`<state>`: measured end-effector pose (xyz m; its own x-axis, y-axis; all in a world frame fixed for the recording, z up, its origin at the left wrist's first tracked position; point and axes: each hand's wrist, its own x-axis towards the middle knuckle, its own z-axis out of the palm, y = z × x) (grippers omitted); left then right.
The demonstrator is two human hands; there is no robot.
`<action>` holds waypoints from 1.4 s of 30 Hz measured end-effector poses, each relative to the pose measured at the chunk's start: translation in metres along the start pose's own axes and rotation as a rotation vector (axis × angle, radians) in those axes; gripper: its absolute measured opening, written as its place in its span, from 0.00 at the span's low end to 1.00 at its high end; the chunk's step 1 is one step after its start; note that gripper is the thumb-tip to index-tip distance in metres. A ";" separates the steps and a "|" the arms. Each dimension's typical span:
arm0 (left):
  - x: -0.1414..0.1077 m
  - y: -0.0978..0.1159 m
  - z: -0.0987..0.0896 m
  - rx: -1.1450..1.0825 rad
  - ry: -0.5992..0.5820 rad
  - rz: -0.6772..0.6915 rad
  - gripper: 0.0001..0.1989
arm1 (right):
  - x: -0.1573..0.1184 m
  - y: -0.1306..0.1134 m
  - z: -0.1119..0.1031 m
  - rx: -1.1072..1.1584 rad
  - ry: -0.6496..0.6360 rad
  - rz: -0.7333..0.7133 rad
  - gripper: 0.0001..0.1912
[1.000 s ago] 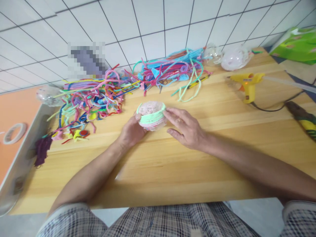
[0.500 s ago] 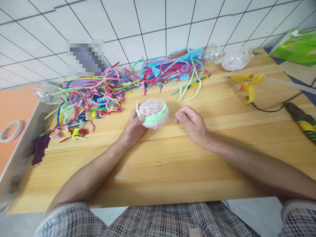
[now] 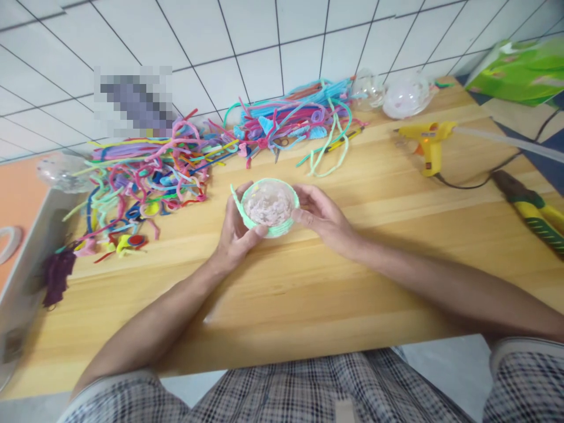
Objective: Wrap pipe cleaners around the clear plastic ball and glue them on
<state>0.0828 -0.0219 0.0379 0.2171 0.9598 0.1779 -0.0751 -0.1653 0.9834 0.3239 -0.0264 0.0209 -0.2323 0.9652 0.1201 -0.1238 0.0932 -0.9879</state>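
Note:
Between my hands is a clear plastic ball (image 3: 269, 202) with pale pinkish bits inside. Mint-green pipe cleaner (image 3: 282, 229) is wound around its side, and one loose end sticks up at the left. My left hand (image 3: 237, 229) grips the ball from the left, thumb on the near rim. On the opposite side my right hand (image 3: 324, 217) holds it too, its thumb against the green winding and its fingers partly hidden behind.
Pipe cleaners (image 3: 299, 114) in many colours lie along the tiled wall, with a tangled heap (image 3: 145, 182) at left. Clear balls (image 3: 408, 97) stand at the back. A yellow glue gun (image 3: 429, 144) with a cord and pliers (image 3: 533, 211) lie at right.
My right hand has moved left from a closed pose beside the ball and taken hold of it. The ball has tilted, so its top opening faces me more. The view has shifted slightly.

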 end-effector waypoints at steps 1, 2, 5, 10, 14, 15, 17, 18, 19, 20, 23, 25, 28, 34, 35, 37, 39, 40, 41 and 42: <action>0.000 0.000 0.000 -0.001 -0.008 -0.001 0.47 | 0.000 0.000 0.000 0.011 0.000 0.005 0.37; 0.000 0.001 0.000 -0.003 -0.014 0.001 0.47 | 0.000 0.000 0.001 0.026 0.001 0.013 0.38; 0.000 0.002 0.000 -0.008 -0.022 -0.003 0.47 | 0.000 0.001 0.001 0.052 0.005 0.034 0.40; 0.001 0.000 -0.002 -0.024 -0.048 -0.007 0.46 | 0.002 0.007 0.001 0.055 0.008 0.033 0.42; 0.001 -0.007 -0.004 -0.037 -0.062 -0.006 0.44 | -0.001 0.009 0.001 -0.080 0.122 -0.054 0.43; 0.001 -0.009 -0.004 -0.046 -0.055 -0.006 0.43 | -0.003 0.008 0.001 -0.150 0.169 -0.106 0.42; 0.001 -0.012 -0.004 -0.064 -0.051 -0.008 0.42 | -0.006 0.005 0.002 -0.286 0.218 -0.220 0.38; 0.001 -0.013 -0.003 -0.071 -0.054 -0.008 0.41 | -0.008 0.003 0.002 -0.337 0.215 -0.272 0.36; 0.001 -0.013 -0.002 -0.077 -0.061 -0.003 0.40 | -0.009 0.002 0.002 -0.374 0.199 -0.318 0.34; 0.001 -0.013 -0.002 -0.082 -0.067 0.008 0.40 | -0.010 0.000 0.002 -0.400 0.179 -0.359 0.33; 0.003 -0.016 -0.003 -0.090 -0.076 0.045 0.38 | -0.011 0.000 0.004 -0.451 0.144 -0.437 0.32; 0.005 -0.020 -0.005 -0.083 -0.092 0.080 0.39 | -0.010 0.003 0.004 -0.475 0.129 -0.455 0.34; 0.008 -0.028 -0.010 -0.060 -0.126 0.138 0.44 | -0.010 0.006 0.004 -0.501 0.103 -0.469 0.38; 0.011 -0.037 -0.012 -0.097 -0.098 0.086 0.43 | -0.012 0.003 -0.001 -0.623 0.158 -0.565 0.44; 0.012 -0.037 -0.012 -0.127 -0.088 0.065 0.43 | -0.012 0.003 -0.002 -0.654 0.166 -0.605 0.43; 0.013 -0.036 -0.010 -0.194 -0.078 0.026 0.41 | -0.013 0.001 -0.004 -0.705 0.163 -0.691 0.41; 0.014 -0.034 -0.008 -0.248 -0.083 -0.016 0.40 | -0.013 0.000 -0.005 -0.744 0.136 -0.749 0.39; 0.014 -0.032 -0.007 -0.266 -0.090 -0.039 0.39 | -0.013 0.000 -0.005 -0.762 0.116 -0.762 0.39; 0.014 -0.030 -0.006 -0.279 -0.095 -0.060 0.39 | -0.014 0.000 -0.005 -0.783 0.094 -0.765 0.39; 0.014 -0.029 -0.005 -0.290 -0.098 -0.076 0.39 | -0.014 0.000 -0.005 -0.807 0.074 -0.760 0.39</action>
<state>0.0829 -0.0023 0.0118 0.3247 0.9381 0.1204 -0.3260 -0.0086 0.9453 0.3320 -0.0385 0.0192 -0.3010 0.5991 0.7419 0.4607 0.7725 -0.4369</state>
